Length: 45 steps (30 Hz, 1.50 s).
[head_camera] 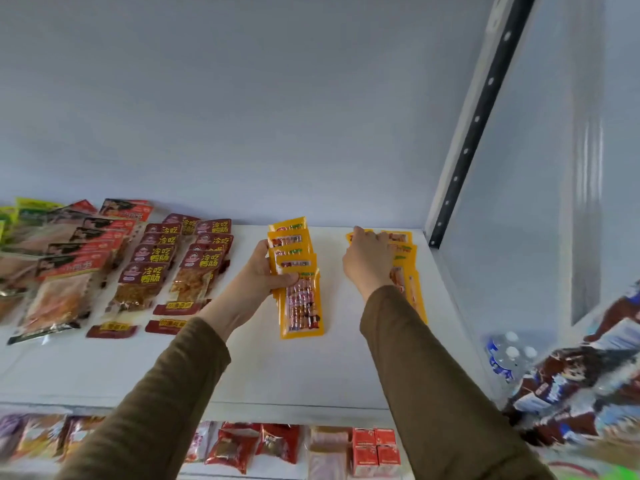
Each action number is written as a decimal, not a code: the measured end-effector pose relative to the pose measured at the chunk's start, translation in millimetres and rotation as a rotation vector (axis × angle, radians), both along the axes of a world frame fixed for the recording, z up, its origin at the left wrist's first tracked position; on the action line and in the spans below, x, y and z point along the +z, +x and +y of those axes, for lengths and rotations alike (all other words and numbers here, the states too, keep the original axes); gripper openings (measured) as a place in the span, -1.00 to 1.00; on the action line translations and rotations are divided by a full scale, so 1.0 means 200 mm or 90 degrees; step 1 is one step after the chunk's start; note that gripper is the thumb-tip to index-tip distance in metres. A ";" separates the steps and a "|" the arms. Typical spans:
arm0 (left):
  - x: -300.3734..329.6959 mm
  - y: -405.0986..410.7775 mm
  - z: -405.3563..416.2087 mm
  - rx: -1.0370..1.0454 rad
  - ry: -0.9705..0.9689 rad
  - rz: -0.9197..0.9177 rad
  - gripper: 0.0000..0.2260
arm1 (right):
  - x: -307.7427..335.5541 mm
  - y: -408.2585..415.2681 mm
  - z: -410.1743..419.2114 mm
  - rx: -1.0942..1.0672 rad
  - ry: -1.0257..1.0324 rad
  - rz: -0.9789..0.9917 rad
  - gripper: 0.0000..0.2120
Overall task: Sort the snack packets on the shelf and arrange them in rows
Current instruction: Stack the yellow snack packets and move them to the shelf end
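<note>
**Yellow packets: two rows in the making, one hand on each**

The yellow snack packets I'm working sit on the white shelf in two overlapped lines running front to back. The left yellow row is fanned like shingles, each packet lapping the one behind, so every label shows. My left hand grips that row's side edge, thumb curled over a packet face, which I judge squares the fan and keeps it from sliding. The right yellow row lies near the shelf's right wall; my right hand rests on its far end with fingers curled down over the packets. Whether it pinches one or merely presses, I cannot tell.

Bare shelf separates the two rows, so they read as distinct columns. To the left, the maroon packets form two overlapped rows, and beyond them lie the red-topped packets. A lower shelf holds other snacks, and water bottles stand at right.
</note>
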<state>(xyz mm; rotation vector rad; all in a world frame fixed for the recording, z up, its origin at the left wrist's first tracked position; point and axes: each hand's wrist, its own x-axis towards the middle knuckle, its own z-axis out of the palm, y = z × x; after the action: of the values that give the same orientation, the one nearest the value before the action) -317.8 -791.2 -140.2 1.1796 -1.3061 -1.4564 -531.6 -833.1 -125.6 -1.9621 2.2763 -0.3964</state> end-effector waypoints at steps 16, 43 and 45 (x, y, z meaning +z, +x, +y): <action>0.02 0.15 0.02 0.042 0.012 0.020 -0.45 | -0.09 0.02 -0.24 -0.002 0.089 0.057 -0.57; 0.02 0.16 -0.01 0.158 -0.038 -0.155 -0.56 | -0.04 0.52 -0.01 0.108 0.276 -1.021 -0.70; 0.05 0.18 -0.02 0.167 -0.054 -0.221 -0.51 | -0.03 0.59 -0.02 0.082 0.245 -1.008 -0.79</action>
<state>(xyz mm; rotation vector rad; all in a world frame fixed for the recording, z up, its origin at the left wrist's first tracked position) -282.3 -795.8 -130.2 1.5311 -1.3647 -1.0292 -413.1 -836.5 -130.8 -0.8584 1.0288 -0.9275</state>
